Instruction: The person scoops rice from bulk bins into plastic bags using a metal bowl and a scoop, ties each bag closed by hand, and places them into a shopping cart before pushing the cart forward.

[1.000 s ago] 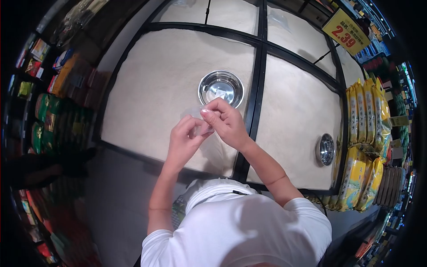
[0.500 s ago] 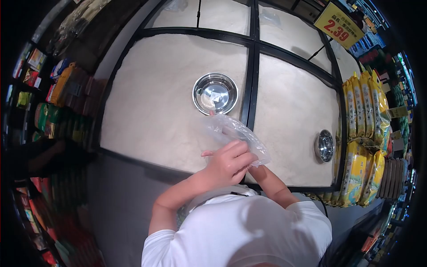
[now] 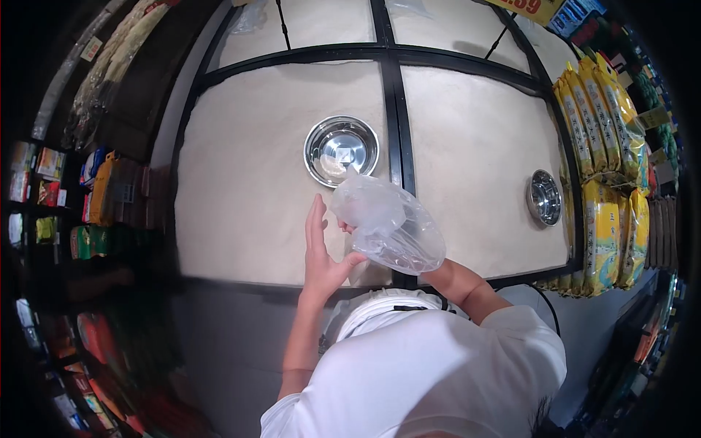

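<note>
A clear plastic bag (image 3: 398,223) is spread open over my right hand (image 3: 365,219), which is inside or behind it; only some fingertips show at the bag's left side, and the rest is blurred by the plastic. My left hand (image 3: 323,252) is just left of the bag, fingers stretched up and thumb apart, holding nothing. Beyond the hands, a round steel bowl (image 3: 341,152) rests on the pale grain (image 3: 241,182) in the left bin. Some grain and a small white label lie in the bowl.
A second steel bowl (image 3: 544,198) leans in the right bin near its edge. Black dividers (image 3: 398,124) separate the bins. Yellow packages (image 3: 602,233) are stacked at the right. Shelves with packaged goods (image 3: 113,193) stand at the left. Another clear bag (image 3: 248,18) lies in a far bin.
The bag, bunched between both hands earlier, is now opened out over my right hand. My left hand has come away from it to the left and opened. The view has shifted.
</note>
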